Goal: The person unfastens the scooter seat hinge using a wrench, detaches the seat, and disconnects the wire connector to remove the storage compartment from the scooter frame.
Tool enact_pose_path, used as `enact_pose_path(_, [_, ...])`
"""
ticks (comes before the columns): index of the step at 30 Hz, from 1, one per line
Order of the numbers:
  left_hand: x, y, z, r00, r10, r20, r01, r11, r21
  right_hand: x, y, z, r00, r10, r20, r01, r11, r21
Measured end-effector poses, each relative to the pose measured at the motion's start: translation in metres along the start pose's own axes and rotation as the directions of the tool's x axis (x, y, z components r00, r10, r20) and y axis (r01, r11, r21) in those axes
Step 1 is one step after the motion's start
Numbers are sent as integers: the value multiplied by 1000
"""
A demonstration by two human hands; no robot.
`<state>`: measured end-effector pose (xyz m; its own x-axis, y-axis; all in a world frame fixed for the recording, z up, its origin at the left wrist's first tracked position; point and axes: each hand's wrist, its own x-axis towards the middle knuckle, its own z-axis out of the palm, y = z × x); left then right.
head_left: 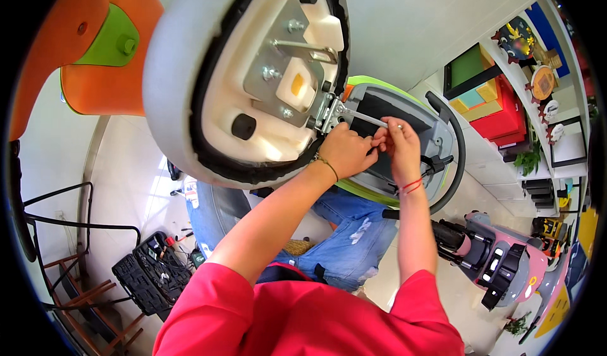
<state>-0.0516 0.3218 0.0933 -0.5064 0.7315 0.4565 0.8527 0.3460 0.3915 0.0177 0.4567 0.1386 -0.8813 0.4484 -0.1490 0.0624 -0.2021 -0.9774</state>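
A grey scooter seat (174, 90) is tilted up, its white underside and metal plate (262, 71) facing me. At its lower right edge, a metal hinge (329, 114) joins it to the scooter's green and grey body (436, 131). A slim silver wrench (363, 117) reaches from the hinge to my right hand (401, 147), whose fingers are closed round its far end. My left hand (346, 150) lies just below the hinge, fingers curled and close to the right fingertips. What they hold, if anything, is hidden.
The open storage well (379, 112) lies behind my hands, with a black curved bar (458, 160) to its right. A black tool case (152, 274) sits open on the floor at lower left. A pink scooter (499, 255) stands at right, below shelves (537, 97). Orange chair parts (107, 84) are at upper left.
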Motion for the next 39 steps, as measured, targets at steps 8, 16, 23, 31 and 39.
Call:
enact_pose_path(8, [-4, -6, 6, 995, 72, -71, -74, 997, -28, 1, 26, 6, 993, 3, -114, -4, 1000, -5])
enact_pose_path(16, [-5, -5, 10, 973, 103, -206, -113, 993, -38, -6, 47, 7, 970, -67, -233, 81, 995, 51])
enact_pose_path(23, [-8, -8, 9, 949, 102, -297, -128, 989, -71, -20, 43, 17, 948, -16, -318, -9, 997, -76])
enact_pose_path(31, [-6, -9, 7, 944, 94, -315, -137, 984, -116, -26, 39, 11, 977, -8, -215, -30, 985, -173])
enact_pose_path(39, [-7, -9, 8, 929, 80, -362, -131, 984, -119, -23, 28, 4, 992, 110, -61, -122, 957, -262])
